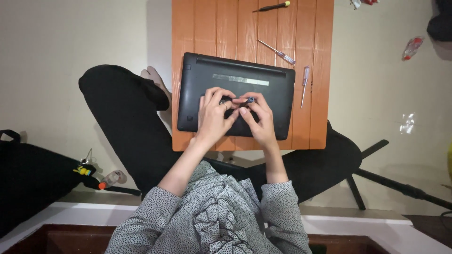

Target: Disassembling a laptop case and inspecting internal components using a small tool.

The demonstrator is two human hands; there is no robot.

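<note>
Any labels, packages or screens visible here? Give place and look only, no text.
Label strip: long pale rectangle on the black laptop's upturned underside, above both hands.
Wrapper: red and clear, crumpled, on the floor at upper right.
Clear wrapper: crumpled, on the floor at right.
No screen shows.

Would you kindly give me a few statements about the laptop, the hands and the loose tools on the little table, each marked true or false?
1. The black laptop lies closed with its underside up on the orange slatted table. True.
2. Both hands meet over the laptop, the left hand and right hand pinching a small dark tool between them. True.
3. The table holds no other tools. False: three screwdrivers lie there, a black and yellow one at the far edge, and a clear-handled one and another near the laptop.
4. The person stands at the table. False: they sit with legs in black trousers folded around it.
</note>
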